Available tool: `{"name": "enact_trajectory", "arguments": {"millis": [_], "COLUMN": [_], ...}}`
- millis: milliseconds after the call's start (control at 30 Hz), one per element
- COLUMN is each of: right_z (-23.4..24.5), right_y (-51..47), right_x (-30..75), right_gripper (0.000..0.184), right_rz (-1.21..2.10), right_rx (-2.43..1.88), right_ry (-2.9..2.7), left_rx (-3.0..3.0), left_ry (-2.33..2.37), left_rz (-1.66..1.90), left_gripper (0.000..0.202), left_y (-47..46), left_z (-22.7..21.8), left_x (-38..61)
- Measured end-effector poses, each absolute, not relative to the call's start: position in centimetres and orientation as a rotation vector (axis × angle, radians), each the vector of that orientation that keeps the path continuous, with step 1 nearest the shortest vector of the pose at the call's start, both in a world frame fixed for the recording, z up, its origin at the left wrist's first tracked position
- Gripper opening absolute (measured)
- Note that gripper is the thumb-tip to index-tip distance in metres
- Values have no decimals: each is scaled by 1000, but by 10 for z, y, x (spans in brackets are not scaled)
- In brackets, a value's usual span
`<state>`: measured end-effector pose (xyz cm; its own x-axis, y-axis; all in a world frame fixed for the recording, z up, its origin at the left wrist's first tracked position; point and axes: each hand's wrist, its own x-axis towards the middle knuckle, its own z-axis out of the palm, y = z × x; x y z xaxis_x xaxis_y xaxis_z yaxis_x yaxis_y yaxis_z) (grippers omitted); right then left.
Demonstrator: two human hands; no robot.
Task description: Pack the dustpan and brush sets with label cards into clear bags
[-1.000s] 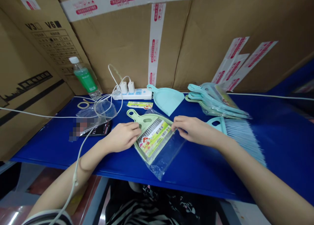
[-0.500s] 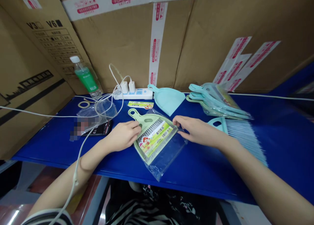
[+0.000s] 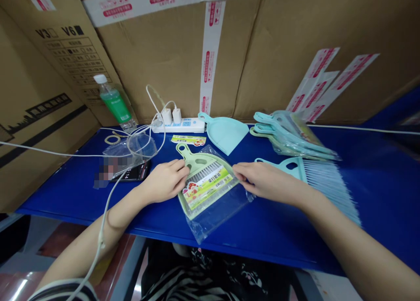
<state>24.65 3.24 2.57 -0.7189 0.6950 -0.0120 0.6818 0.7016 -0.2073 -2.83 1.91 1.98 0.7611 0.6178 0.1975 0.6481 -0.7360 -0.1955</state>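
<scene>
A light green dustpan [image 3: 194, 162] lies in a clear plastic bag [image 3: 216, 218] in front of me, its handle pointing away. Inside it sits a brush with grey bristles [image 3: 206, 173], partly covered by a yellow-green and white label card [image 3: 210, 186]. My left hand [image 3: 168, 181] is closed, its fingers pinching the dustpan's left edge through the bag. At the right corner, my right hand [image 3: 254, 177] has thumb and fingers pressed together on the bagged dustpan's edge. Exactly how much plastic is in either pinch is hidden.
Behind are a light blue dustpan [image 3: 226, 132], a loose label card [image 3: 188, 140] and a power strip [image 3: 193, 125]. A light blue brush [image 3: 328, 185] and stacked bagged dustpans [image 3: 292, 134] lie right. Cables, a phone [image 3: 136, 173] and a bottle [image 3: 116, 104] are left. Cardboard boxes [image 3: 164, 64] stand behind.
The bagged dustpan has turned slightly clockwise, its handle shifting right and its near end left. My right thumb and fingers have come together at its right corner. My left hand stays nearly still.
</scene>
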Motion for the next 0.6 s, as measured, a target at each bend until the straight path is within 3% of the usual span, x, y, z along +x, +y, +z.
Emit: {"name": "enact_trajectory", "arguments": {"millis": [167,367,600], "right_z": [29,39,27], "right_y": [26,27,34], "right_x": [244,246,245], "right_gripper": [23,28,21], "right_rz": [381,854,517], "right_rx": [-1169,-1070,-1274], "right_ry": [-2863,-2769,-2583], "left_rx": [-2662,-2679,-2718], "left_ry": [-983,-992,-1012], "left_rz": [-195,-215,-242], "left_gripper": [24,24,22], "left_y": [22,23,23], "left_z": [17,18,17], "left_x": [-28,-29,-30]}}
